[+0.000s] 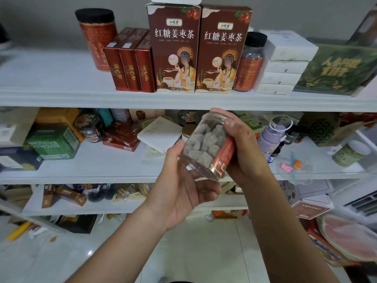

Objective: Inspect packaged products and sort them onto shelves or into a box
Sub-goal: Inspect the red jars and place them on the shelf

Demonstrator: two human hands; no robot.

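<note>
I hold a clear plastic jar (206,146) of greyish-brown cubes with a red label, tilted, in front of the middle shelf. My left hand (183,180) cups its lower end from below, thumb up along the side. My right hand (242,146) grips the upper part and the red label, fingers curled round it. No lid is visible on the jar; which end is its mouth I cannot tell. The white shelf unit (122,99) stands right behind the jar.
The top shelf carries two tall brown tea boxes (173,52), three red boxes (128,64), a red canister (98,37), a dark-lidded jar (250,62), white boxes (283,64) and a green box (334,70). Cluttered packages fill the middle and lower shelves. A watermelon half (346,235) lies at the right.
</note>
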